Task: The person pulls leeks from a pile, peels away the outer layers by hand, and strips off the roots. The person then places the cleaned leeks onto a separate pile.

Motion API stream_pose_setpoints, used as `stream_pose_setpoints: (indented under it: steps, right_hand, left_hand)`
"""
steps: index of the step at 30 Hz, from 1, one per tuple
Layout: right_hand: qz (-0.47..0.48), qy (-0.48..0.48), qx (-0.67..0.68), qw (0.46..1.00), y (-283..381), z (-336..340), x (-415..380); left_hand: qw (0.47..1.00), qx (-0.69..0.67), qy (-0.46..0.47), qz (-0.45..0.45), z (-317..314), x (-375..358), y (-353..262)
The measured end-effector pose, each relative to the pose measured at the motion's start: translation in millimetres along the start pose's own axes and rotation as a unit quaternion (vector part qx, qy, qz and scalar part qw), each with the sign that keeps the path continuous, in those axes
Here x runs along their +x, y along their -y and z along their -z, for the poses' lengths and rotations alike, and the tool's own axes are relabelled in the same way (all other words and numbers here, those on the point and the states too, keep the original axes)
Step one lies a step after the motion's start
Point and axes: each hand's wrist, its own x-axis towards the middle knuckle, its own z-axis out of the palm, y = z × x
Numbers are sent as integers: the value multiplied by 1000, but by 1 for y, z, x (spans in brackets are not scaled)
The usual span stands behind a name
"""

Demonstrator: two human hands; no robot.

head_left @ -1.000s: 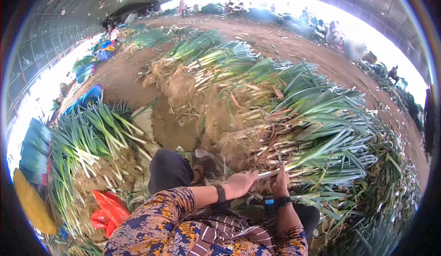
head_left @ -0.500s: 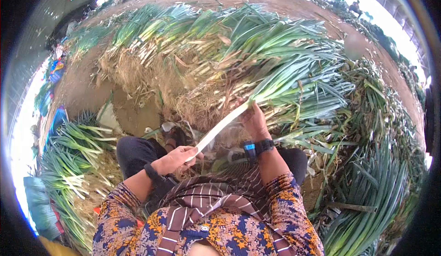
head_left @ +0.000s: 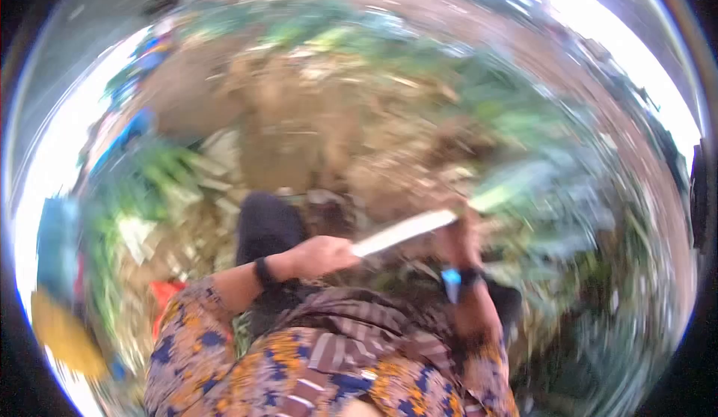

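A leek is stretched between my two hands in front of my lap, its white shank tilting up to the right. My left hand is closed around the root end. At the point where white turns green, my right hand grips the stalk, and the blurred green leaves spread beyond it. The fingertips of both hands are smeared by motion, though the closed grips still show.
A long pile of leeks curves ahead of me, roots facing my side. More leeks lie at my left, and dark green leaves at my right. A red-orange thing and a yellow one are at left.
The whole view has turned to the left and blurred. Both hands appear farther right, and the leek lies closer to level. Both hands still hold it.
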Motion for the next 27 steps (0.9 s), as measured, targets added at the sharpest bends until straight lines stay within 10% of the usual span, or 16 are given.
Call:
stream_pose_setpoints:
  steps: [2,7,17,19,21,27]
  right_hand:
    - [-47,-22,441,896,44,-20,-6]
    - [-7,-53,632,773,-9,-7,27]
    - [-92,98,447,884,88,-200,57]
    - [-94,274,453,843,102,-249,80]
    - [171,304,-105,931,125,-309,97]
    - [-4,477,12,879,133,-412,66]
  left_hand:
    - [999,45,-10,14,31,-31,-22]
    - [986,131,-101,-37,88,-115,-24]
    - [915,163,-246,274,106,-220,113]
    - [917,119,-266,274,72,-221,173]
    - [910,-18,-328,252,36,-217,193]
    - [747,-307,-531,258,25,-183,264]
